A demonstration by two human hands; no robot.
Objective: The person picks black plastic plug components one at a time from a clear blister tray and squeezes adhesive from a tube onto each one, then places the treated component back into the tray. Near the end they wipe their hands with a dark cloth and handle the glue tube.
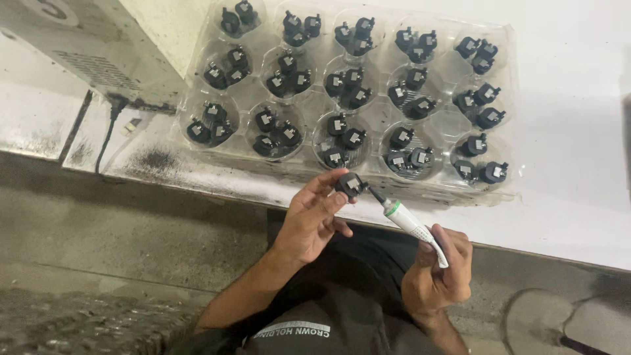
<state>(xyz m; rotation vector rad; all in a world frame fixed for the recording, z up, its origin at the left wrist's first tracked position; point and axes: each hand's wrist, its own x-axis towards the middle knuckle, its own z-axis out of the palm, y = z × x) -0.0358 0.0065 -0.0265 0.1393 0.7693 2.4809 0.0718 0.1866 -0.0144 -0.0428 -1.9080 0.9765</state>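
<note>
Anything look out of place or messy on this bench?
The black parts sit tidily in the clear tray. Only oddity: dark, sooty grime on the white bench left of the tray, beside a black cable.

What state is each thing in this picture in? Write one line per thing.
Left hand: holding a small black part by the fingertips.
Right hand: gripping a white tool, tip at the part.
Clear tray: on the bench, its pockets holding black parts.
Black cable: hanging from the grey box.
</note>
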